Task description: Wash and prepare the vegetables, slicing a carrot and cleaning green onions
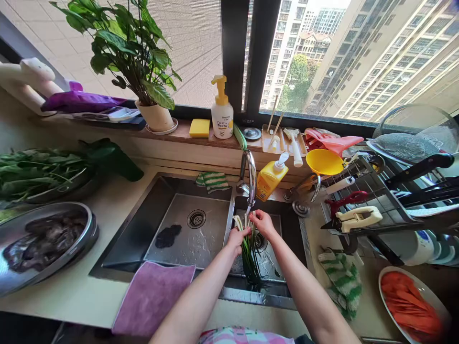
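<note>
My left hand (236, 237) is closed around a bunch of green onions (250, 258), white ends up, green leaves hanging down into the right sink basin (287, 239). My right hand (261, 221) pinches the white ends of the same bunch just under the spout of the steel faucet (250, 177), where a thin stream of water runs.
The left sink basin (168, 215) holds a dark scrap (168, 235). A purple cloth (152, 296) drapes the front edge. Bowls of leafy greens (39, 172) and dark food (43, 239) stand left. A yellow soap bottle (270, 177), dish rack (373, 196) and plate of carrot slices (410, 306) sit right.
</note>
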The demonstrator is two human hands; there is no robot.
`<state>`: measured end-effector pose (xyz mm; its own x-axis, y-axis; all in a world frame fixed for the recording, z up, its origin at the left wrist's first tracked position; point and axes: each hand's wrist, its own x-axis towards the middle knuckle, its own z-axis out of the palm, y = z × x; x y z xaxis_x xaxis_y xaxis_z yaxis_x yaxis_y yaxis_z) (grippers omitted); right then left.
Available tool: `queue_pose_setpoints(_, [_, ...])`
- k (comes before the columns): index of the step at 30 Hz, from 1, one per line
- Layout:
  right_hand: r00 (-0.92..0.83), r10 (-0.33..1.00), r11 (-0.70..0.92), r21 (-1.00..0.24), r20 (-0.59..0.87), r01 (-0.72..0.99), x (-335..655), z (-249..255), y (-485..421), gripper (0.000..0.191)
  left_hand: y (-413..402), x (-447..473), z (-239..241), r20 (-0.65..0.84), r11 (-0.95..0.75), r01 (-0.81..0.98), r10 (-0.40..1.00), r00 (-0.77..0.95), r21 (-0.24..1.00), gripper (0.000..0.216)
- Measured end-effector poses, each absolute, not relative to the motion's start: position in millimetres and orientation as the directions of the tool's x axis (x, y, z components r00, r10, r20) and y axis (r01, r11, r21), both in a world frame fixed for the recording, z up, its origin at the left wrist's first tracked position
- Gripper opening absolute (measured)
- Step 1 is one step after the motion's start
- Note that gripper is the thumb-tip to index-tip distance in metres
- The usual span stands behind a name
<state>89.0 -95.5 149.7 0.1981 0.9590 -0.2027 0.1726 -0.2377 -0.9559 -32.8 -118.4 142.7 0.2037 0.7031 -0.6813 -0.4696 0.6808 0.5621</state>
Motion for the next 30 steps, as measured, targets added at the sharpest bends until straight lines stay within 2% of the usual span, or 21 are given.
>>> queue_pose_setpoints(7, [0.312,0.935,-0.238,-0.952,-0.170,0.194,107,154,-92,0.035,-115,-24,134,-0.686,0.689,-0.316,0.714,0.142,0.652,0.024])
queue_pose_setpoints(10, [0.276,0.940,-0.255,-0.948,-0.198,0.190,110,159,-92,0.032,-114,-25,131,-0.683,0.686,-0.233,0.723,0.105,0.690,0.023])
queue_pose_setpoints(12, [0.239,0.943,-0.276,-0.944,-0.230,0.180,110,162,-93,0.028,-111,-28,132,-0.664,0.665,-0.179,0.744,0.071,0.725,0.033])
queue_pose_setpoints(15, [0.214,0.935,-0.316,-0.938,-0.283,0.141,105,165,-95,0.029,-109,-33,136,-0.587,0.583,-0.120,0.810,0.008,0.804,0.048])
queue_pose_setpoints(18, [0.184,0.928,-0.343,-0.936,-0.323,0.085,95,167,-97,0.032,-111,-39,140,-0.470,0.481,-0.069,0.873,0.133,0.874,0.036])
queue_pose_setpoints(21, [0.170,0.926,-0.352,-0.934,-0.338,0.057,81,166,-96,0.034,-119,-43,141,-0.477,0.511,-0.054,0.831,0.286,0.858,0.024])
queue_pose_setpoints(26, [0.265,0.900,-0.385,-0.916,-0.346,0.111,83,162,-78,0.029,-133,-50,141,-0.567,0.617,-0.059,0.752,0.336,0.785,0.034])
queue_pose_setpoints(30, [0.333,0.884,-0.411,-0.887,-0.329,0.213,114,160,-69,0.026,-137,-58,147,-0.596,0.649,-0.117,0.744,0.302,0.752,0.040])
